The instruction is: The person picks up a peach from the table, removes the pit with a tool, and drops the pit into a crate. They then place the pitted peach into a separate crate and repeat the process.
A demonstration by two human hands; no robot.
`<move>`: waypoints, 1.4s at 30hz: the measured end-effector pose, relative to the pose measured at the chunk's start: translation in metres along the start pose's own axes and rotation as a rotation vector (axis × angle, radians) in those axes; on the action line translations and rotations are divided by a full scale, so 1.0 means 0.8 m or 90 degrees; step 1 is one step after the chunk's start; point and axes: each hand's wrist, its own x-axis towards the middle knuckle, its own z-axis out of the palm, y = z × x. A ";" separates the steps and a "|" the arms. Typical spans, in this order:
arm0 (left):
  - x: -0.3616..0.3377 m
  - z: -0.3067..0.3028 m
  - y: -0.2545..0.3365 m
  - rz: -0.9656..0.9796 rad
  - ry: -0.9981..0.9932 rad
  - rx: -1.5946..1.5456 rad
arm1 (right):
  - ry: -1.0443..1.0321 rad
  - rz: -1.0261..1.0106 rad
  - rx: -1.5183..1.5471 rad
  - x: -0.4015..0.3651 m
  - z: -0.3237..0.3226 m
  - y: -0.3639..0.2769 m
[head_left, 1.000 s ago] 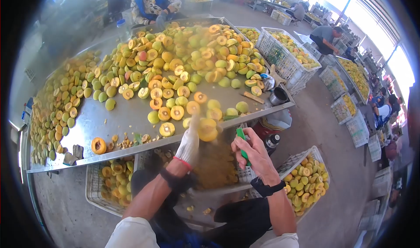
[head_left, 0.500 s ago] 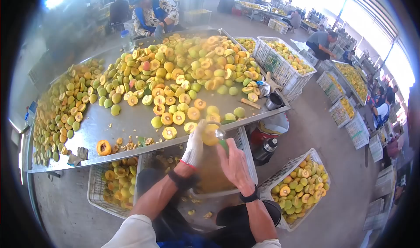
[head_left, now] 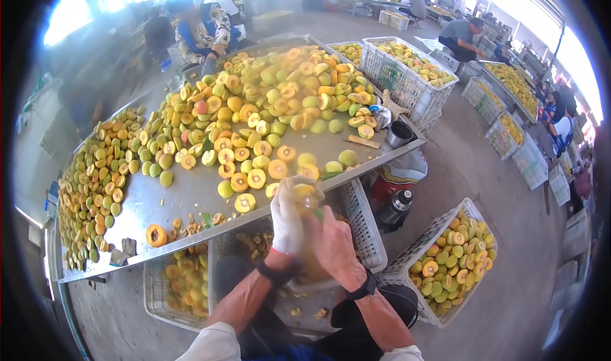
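Note:
My left hand (head_left: pixel 287 221), in a white glove with a dark band at the wrist, is closed around a yellow peach half (head_left: pixel 303 190) just off the table's front edge. My bare right hand (head_left: pixel 335 243) grips a pitting spoon (head_left: pixel 317 213); a bit of its green handle shows, and its metal head is blurred against the fruit. How deep the head sits cannot be made out. Just beyond my hands, cut peach halves (head_left: pixel 256 178) lie on the metal table (head_left: pixel 191 199), with a large heap of peaches (head_left: pixel 238 100) behind them.
Below my hands stands a crate (head_left: pixel 372 240); crates of peaches (head_left: pixel 452 259) flank it. A metal cup (head_left: pixel 400 134), a wooden stick (head_left: pixel 363 142) and a grey glove (head_left: pixel 124 251) lie on the table. A thermos (head_left: pixel 396 208) stands beneath its right end. A person (head_left: pixel 203 33) sits across.
My hands have drawn closer together, and the spoon's metal head, plainly visible before, now blurs against the peach half. The whole view has shifted slightly.

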 end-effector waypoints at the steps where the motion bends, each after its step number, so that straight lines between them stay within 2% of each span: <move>1: -0.002 0.001 0.000 0.010 -0.001 0.005 | -0.003 0.005 0.013 -0.002 -0.001 0.000; 4: -0.005 0.005 0.002 0.046 -0.038 0.023 | -0.092 -0.004 -0.002 -0.006 -0.012 -0.002; 7: -0.010 0.014 0.002 0.088 -0.038 0.047 | -0.098 -0.056 0.017 -0.010 -0.021 -0.006; 13: -0.012 0.017 -0.001 0.102 -0.062 0.109 | -0.074 -0.064 0.034 -0.017 -0.025 -0.001; 16: -0.008 0.012 -0.004 0.102 -0.124 0.157 | -0.010 -0.092 0.164 -0.018 -0.016 0.016; 19: -0.001 0.005 -0.006 0.085 -0.175 0.186 | -0.216 0.168 0.371 -0.016 -0.037 0.006; 21: 0.002 0.005 -0.009 0.045 -0.199 0.139 | -0.343 0.340 0.584 -0.015 -0.046 0.011; 23: 0.003 0.005 -0.016 -0.003 -0.212 0.076 | -0.399 0.418 0.720 -0.018 -0.048 0.013; 25: 0.005 0.006 -0.026 -0.057 -0.218 0.000 | -0.383 0.398 0.783 -0.022 -0.044 0.015; 28: 0.009 0.008 -0.042 -0.158 -0.093 -0.103 | -0.357 0.349 0.844 -0.026 -0.037 0.018; 29: 0.016 -0.003 -0.044 -0.151 -0.191 -0.152 | -0.329 0.356 0.820 -0.028 -0.040 0.017; 31: 0.027 -0.005 -0.037 -0.041 -0.045 -0.011 | -0.280 0.376 0.778 -0.034 -0.052 0.008; 33: 0.020 -0.027 0.001 -0.035 -0.008 0.108 | -0.249 0.303 0.466 -0.033 -0.059 0.010; 36: 0.003 -0.065 0.074 0.036 0.030 0.246 | -0.194 0.281 0.271 -0.042 -0.057 0.024; 37: -0.003 -0.082 0.096 0.075 0.044 0.293 | -0.175 0.238 0.256 -0.045 -0.065 0.022; 39: -0.028 -0.132 0.134 0.060 0.075 0.405 | -0.157 0.184 0.197 -0.049 -0.072 0.024; 42: -0.065 -0.240 0.149 0.071 0.104 0.690 | -0.105 0.091 0.098 -0.057 -0.060 0.044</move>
